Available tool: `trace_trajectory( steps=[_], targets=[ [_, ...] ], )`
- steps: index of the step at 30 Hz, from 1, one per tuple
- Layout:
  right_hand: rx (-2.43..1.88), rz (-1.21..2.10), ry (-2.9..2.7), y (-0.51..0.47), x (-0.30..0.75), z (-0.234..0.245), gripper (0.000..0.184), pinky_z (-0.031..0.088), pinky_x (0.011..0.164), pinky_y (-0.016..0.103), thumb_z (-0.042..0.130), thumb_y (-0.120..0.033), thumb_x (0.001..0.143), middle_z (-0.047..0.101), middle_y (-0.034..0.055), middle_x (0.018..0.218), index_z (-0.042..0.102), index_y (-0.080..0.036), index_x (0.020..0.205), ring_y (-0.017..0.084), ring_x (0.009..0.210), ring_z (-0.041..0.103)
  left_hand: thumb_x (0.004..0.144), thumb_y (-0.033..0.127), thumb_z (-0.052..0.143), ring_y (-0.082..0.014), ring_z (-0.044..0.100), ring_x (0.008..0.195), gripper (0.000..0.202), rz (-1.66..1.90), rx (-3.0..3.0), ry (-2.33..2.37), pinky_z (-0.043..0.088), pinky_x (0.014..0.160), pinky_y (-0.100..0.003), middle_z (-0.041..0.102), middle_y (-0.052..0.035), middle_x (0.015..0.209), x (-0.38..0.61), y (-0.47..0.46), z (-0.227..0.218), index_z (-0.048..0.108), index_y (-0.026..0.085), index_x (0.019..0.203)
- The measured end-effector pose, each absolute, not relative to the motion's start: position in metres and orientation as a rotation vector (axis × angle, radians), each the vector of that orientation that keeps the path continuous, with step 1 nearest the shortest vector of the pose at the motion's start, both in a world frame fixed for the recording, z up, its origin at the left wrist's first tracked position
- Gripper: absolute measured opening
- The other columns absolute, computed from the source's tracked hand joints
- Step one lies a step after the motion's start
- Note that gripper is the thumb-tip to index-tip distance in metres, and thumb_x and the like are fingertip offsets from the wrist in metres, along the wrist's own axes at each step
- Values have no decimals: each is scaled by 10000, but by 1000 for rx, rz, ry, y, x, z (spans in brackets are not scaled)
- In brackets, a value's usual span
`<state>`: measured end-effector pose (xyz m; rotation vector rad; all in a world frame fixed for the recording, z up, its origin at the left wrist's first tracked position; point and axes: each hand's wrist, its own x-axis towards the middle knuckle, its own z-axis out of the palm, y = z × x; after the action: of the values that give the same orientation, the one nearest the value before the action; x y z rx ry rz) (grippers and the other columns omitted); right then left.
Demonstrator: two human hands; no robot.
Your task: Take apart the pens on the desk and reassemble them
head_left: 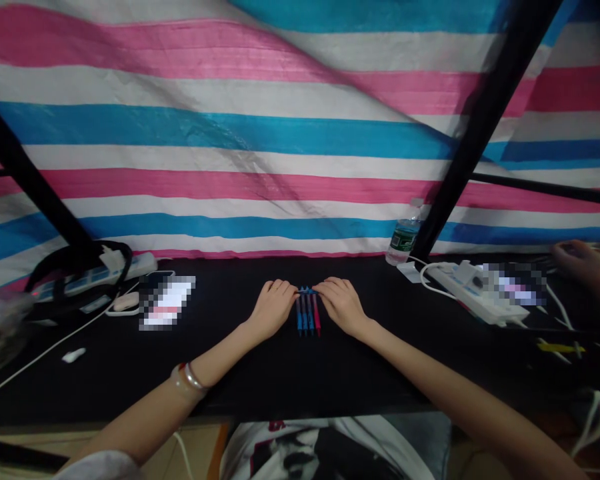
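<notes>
Two arms [220,365] angle inward on my feed, the left hand [273,308] and right hand [343,304] curled, pinching a thin rod [306,291] between them beside some pens [305,320].

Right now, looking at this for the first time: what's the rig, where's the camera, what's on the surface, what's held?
There is no robot here, just a person's two bare hands. The single picture comes from a camera worn on that person's head, looking forward and down. The left hand and right hand meet over a black table. Their fingertips appear to hold a slim bar between them; it is too small to identify. By it lie three blue pens and one pink pen, side by side. Farther out are a bottle and a white power strip. The hand at the far right is another person's.
</notes>
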<state>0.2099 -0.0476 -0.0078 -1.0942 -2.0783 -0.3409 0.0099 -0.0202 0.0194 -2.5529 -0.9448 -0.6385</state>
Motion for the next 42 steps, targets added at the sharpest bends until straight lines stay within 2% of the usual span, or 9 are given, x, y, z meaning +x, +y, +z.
trace_trajectory(
  steps=[3, 7, 12, 16, 20, 30, 34, 42],
  targets=[
    [-1093, -299, -2095, -49, 207, -6, 297, 392, 805, 366, 386, -161, 878, 616, 93, 1031, 544, -167, 1129, 227, 998, 504, 916, 242, 326, -195, 507, 829, 242, -675, -2570, -946, 331, 753, -340, 591, -68, 858, 8, -19, 21, 551, 154, 919],
    [-1098, -313, -2129, -48, 207, -8, 421, 394, 819, 372, 322, -61, 853, 589, 97, 1097, 467, -158, 1236, 223, 1035, 484, 914, 227, 333, -197, 508, 868, 224, -707, -2568, -940, 329, 778, -343, 599, -69, 891, 7, -18, 21, 542, 154, 950],
    [-1048, -336, -2105, -47, 210, -9, 444, 396, 825, 365, 313, -39, 847, 594, 80, 1095, 492, -190, 1224, 207, 1047, 487, 915, 229, 333, -194, 507, 849, 226, -693, -2584, -945, 328, 777, -345, 599, -64, 873, 8, -19, 20, 546, 151, 921],
    [-1060, -301, -2080, -49, 210, -6, 396, 405, 809, 364, 336, -107, 880, 604, 83, 1059, 488, -209, 1232, 207, 1018, 507, 915, 235, 339, -190, 506, 850, 220, -701, -2603, -936, 326, 779, -342, 598, -60, 878, 8, -20, 20, 544, 154, 914],
    [-1123, -277, -2091, -50, 208, -4, 380, 403, 823, 378, 394, -212, 892, 582, 105, 1094, 443, -180, 1268, 225, 1034, 493, 916, 233, 337, -186, 507, 857, 220, -713, -2612, -945, 321, 780, -341, 599, -55, 883, 8, -21, 21, 545, 161, 910],
    [-1133, -265, -2043, -49, 207, -5, 249, 402, 840, 387, 388, -189, 883, 539, 126, 1118, 560, -177, 1062, 230, 1069, 481, 917, 248, 326, -186, 500, 826, 245, -701, -2622, -935, 325, 757, -338, 593, -56, 852, 9, -22, 22, 547, 157, 862],
    [-1134, -243, -2048, -50, 206, -3, 259, 398, 858, 403, 434, -267, 876, 521, 142, 1159, 535, -163, 1091, 243, 1092, 473, 920, 254, 316, -184, 500, 820, 259, -701, -2630, -931, 327, 756, -336, 590, -58, 853, 9, -22, 22, 547, 158, 853],
    [-1134, -256, -2069, -49, 207, -4, 232, 410, 857, 392, 399, -188, 880, 524, 128, 1155, 547, -176, 1057, 225, 1092, 477, 921, 258, 306, -183, 503, 813, 270, -697, -2652, -931, 331, 758, -334, 587, -58, 837, 9, -22, 22, 552, 158, 870]
  ],
)
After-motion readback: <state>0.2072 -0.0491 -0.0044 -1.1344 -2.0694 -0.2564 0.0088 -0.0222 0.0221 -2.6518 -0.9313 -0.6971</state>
